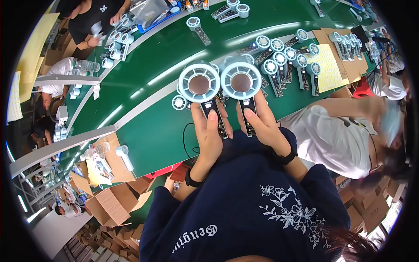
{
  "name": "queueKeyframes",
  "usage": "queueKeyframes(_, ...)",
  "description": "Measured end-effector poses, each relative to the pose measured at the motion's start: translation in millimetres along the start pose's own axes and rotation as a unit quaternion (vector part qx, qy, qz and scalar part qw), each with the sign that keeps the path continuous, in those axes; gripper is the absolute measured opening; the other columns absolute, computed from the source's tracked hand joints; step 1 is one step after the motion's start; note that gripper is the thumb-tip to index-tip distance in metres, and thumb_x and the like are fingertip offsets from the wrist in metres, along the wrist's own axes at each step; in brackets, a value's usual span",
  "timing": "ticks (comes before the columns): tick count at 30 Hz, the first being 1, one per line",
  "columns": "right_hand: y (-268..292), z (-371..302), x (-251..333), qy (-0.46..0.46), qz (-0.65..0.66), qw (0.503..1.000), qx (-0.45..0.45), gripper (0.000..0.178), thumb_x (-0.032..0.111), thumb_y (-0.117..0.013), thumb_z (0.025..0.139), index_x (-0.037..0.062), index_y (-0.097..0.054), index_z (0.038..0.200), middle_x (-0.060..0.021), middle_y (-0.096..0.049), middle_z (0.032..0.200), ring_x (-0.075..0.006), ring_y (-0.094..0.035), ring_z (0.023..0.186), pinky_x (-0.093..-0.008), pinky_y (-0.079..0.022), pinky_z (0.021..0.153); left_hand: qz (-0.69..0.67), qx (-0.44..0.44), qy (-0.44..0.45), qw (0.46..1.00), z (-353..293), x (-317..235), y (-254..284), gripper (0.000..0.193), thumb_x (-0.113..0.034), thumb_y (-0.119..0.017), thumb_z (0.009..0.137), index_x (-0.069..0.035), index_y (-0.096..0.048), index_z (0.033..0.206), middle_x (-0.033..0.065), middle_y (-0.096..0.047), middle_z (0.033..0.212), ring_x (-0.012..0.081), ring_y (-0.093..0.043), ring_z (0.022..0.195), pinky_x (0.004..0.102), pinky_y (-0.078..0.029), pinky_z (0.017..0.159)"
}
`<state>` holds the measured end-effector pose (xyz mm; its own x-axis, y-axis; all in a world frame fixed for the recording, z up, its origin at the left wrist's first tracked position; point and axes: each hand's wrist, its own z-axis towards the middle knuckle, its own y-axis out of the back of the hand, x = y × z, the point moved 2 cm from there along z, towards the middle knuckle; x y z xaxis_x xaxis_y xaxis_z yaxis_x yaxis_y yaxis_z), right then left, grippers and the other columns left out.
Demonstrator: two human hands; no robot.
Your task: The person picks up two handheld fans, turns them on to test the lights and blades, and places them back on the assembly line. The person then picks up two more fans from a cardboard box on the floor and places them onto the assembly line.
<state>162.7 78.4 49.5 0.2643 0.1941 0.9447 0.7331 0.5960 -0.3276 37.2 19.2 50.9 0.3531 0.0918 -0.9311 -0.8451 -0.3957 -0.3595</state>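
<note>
Two light-blue handheld fans are held up side by side, heads away from me, their handles showing bare circuit boards. My left hand [207, 135] is closed round the handle of the left fan [211, 105], thumb on the board. The right fan [248, 105] is gripped the same way by my right hand [265, 126]. Their round heads are close together, each with a brown disc in a spoked ring. Behind them, partly hidden, more fans lie on the green table [152, 131], one of them a small fan head [179, 102] by the left fan.
Several similar fans [279, 61] crowd the table to the right, near a yellow sheet [329, 65] on cardboard. A lone fan [198, 30] lies farther off. Left are a fan [124, 157] and an open carton [115, 203]. Co-workers sit at right [331, 135] and far left [102, 17].
</note>
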Motion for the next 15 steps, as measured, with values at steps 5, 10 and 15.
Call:
queueKeyframes(5,7,2,0,-0.006,0.010,1.000,-0.025,0.034,0.011,-0.044,0.094,0.0007,-0.032,0.124,-0.0021,-0.047,0.078,-0.0057,-0.044,0.059,-0.0207,-0.037,0.053,0.003,0.022,0.015,1.000,6,5,-5,0.041,-0.028,-0.040,0.095,-0.004,-0.029,0.126,0.0102,-0.050,0.085,0.0137,-0.047,0.047,0.0247,-0.040,0.038)
queueKeyframes(10,24,6,3,-0.016,-0.011,0.998,-0.053,0.045,0.013,-0.042,0.094,-0.0012,-0.024,0.132,-0.0054,-0.045,0.097,-0.0073,-0.045,0.075,-0.0217,-0.038,0.067,0.006,0.040,0.037,0.999,21,12,-14,0.034,-0.024,-0.037,0.097,-0.003,-0.027,0.122,0.0100,-0.050,0.086,0.0127,-0.049,0.049,0.0237,-0.042,0.040)
queueKeyframes(15,43,10,4,-0.030,-0.021,0.997,-0.070,0.059,0.016,-0.041,0.094,-0.0037,-0.013,0.142,-0.0099,-0.043,0.123,-0.0095,-0.047,0.096,-0.0229,-0.039,0.085,0.023,0.061,0.074,0.995,39,17,-34,0.032,-0.022,-0.035,0.098,-0.003,-0.026,0.121,0.0099,-0.050,0.087,0.0116,-0.050,0.050,0.0233,-0.044,0.042)
